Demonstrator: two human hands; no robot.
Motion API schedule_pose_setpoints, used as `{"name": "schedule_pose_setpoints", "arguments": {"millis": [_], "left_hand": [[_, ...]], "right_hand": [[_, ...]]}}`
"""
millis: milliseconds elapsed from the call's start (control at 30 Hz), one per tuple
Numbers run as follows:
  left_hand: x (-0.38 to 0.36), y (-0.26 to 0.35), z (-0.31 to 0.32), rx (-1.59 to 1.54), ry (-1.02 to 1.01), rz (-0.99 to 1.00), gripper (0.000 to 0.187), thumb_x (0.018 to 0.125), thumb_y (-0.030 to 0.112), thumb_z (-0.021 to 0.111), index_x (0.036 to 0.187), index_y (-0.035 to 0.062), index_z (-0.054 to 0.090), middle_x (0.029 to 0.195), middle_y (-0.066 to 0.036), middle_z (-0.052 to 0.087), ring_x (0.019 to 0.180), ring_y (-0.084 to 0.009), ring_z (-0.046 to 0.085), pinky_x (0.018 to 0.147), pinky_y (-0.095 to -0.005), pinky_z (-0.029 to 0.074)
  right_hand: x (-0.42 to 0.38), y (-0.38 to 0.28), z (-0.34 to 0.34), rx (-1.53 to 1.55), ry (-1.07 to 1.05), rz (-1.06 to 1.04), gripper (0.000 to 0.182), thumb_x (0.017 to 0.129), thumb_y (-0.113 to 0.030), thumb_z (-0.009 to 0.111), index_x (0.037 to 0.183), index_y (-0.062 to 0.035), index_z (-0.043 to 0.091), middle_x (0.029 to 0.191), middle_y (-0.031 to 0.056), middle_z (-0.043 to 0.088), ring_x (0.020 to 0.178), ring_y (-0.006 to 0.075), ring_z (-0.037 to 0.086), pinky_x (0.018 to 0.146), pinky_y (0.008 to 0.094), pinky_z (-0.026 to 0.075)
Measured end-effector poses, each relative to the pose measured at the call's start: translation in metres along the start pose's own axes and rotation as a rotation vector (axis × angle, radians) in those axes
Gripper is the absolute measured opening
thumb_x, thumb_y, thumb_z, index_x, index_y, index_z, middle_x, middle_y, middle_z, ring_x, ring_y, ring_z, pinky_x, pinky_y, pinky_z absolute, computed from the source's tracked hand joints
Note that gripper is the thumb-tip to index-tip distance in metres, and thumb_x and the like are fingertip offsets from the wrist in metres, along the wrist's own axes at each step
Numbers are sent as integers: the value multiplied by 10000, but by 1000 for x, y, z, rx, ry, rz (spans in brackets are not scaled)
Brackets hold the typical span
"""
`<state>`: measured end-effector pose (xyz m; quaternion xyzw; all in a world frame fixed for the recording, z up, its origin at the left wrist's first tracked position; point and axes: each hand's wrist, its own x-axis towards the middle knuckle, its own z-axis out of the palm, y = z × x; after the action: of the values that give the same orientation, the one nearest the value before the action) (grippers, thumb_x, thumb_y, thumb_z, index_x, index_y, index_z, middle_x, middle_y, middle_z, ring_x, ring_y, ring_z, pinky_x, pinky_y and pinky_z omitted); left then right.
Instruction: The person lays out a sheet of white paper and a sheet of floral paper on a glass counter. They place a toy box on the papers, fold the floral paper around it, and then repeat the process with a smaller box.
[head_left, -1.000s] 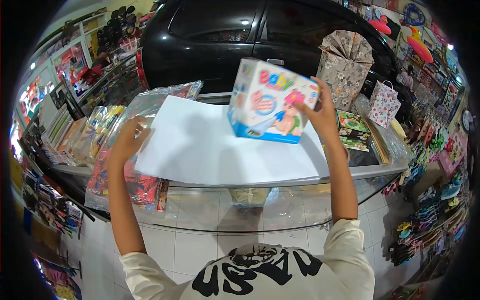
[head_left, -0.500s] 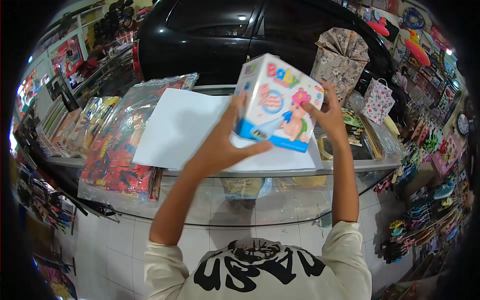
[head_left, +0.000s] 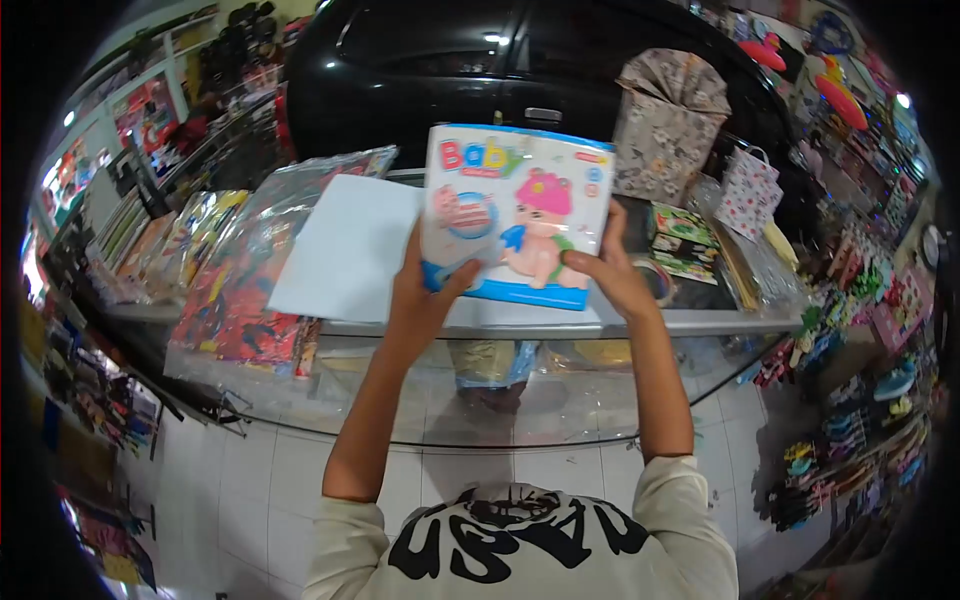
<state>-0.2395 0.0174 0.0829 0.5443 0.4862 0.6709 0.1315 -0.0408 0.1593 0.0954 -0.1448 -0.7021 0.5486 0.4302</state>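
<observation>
Between my two hands is a toy box (head_left: pixel 480 215), white and blue, with "Baby" lettering and a picture of a baby in a pink hat. Its front faces me. My left hand (head_left: pixel 420 290) grips the lower left corner, thumb on the front. At the lower right edge, my right hand (head_left: pixel 612 268) is closed round the side, its thumb also on the front. Behind and below the box, a large sheet of white paper (head_left: pixel 345 250) lies on the glass counter (head_left: pixel 700 322), partly covered by the box.
Plastic-wrapped red printed packs (head_left: pixel 245 290) lie on the left of the counter. On the right stand a tall floral paper bag (head_left: pixel 665 145), a small floral bag (head_left: pixel 750 195), a green box (head_left: pixel 683 240) and a tape roll (head_left: pixel 655 282). A black car (head_left: pixel 420 90) is behind the counter.
The toy box has turned from tilted to nearly level, its front now facing me, and has moved left. My left hand has closed on its lower corner; my right hand has slid lower.
</observation>
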Motion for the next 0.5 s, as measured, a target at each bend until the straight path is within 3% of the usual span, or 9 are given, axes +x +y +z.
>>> {"name": "schedule_pose_setpoints", "arguments": {"millis": [33, 133, 167, 267, 300, 400, 433, 500], "left_hand": [[-2, 3, -1, 18, -28, -13, 734, 795, 61, 698, 1397, 33, 279, 1202, -139, 547, 1055, -205, 566, 862, -322, 490], [-4, -6, 5, -6, -78, 107, 809, 782, 55, 705, 1427, 54, 217, 1300, -156, 462, 1186, -221, 474, 977, -364, 410], [-4, -14, 7, 116, -93, 165, 814, 821, 174, 683, 1442, 67, 168, 1400, -174, 357, 1297, -282, 361, 1079, -470, 253], [-11, -17, 6, 446, -159, 61, 791, 856, 333, 625, 1444, 67, 166, 1437, -175, 324, 1350, -320, 282, 1101, -550, 73], [-16, -11, 7, 617, -249, -4, 703, 873, 478, 541, 1412, 92, 304, 1445, -144, 338, 1356, -326, 277, 1075, -611, -7], [-28, -12, 4, 1005, -549, -166, 602, 868, 531, 516, 1307, 121, 484, 1408, -119, 407, 1344, -304, 308, 1063, -639, -9], [-31, -20, 2, 999, -438, -66, 559, 863, 569, 492, 1202, 134, 581, 1380, -108, 447, 1331, -311, 332, 1054, -656, -21], [-29, -23, -8, 1050, -418, -96, 551, 868, 563, 489, 1199, 132, 579, 1377, -108, 450, 1325, -316, 342, 1056, -655, -17]], "right_hand": [[-2, 2, -4, 6, -21, -5, 977, 678, -151, 805, 1343, -106, 90, 1313, 193, 384, 1181, 278, 435, 937, 366, 416], [-8, -5, -16, 22, -4, -101, 1002, 615, -92, 835, 1315, -111, 118, 1283, 181, 408, 1172, 264, 443, 932, 372, 420], [-9, -9, -22, -14, 24, -189, 1003, 607, -89, 839, 1311, -111, 125, 1279, 180, 409, 1168, 264, 444, 934, 372, 419], [-11, -22, -43, -194, 225, -365, 1001, 580, -91, 858, 1295, -91, 158, 1256, 180, 396, 1134, 254, 455, 937, 368, 418], [-13, -25, -56, -335, 338, -395, 993, 585, -101, 859, 1293, -80, 162, 1246, 180, 393, 1122, 251, 460, 938, 365, 418], [-20, -37, -93, -471, 513, -377, 956, 618, -136, 848, 1284, -47, 169, 1223, 203, 381, 1115, 250, 458, 933, 357, 411], [-23, -38, -105, -485, 534, -396, 946, 623, -139, 845, 1282, -47, 174, 1222, 206, 381, 1113, 250, 460, 930, 357, 410], [-27, -33, -126, -507, 575, -437, 926, 631, -146, 839, 1278, -46, 184, 1219, 210, 380, 1108, 249, 462, 925, 356, 410]]}}
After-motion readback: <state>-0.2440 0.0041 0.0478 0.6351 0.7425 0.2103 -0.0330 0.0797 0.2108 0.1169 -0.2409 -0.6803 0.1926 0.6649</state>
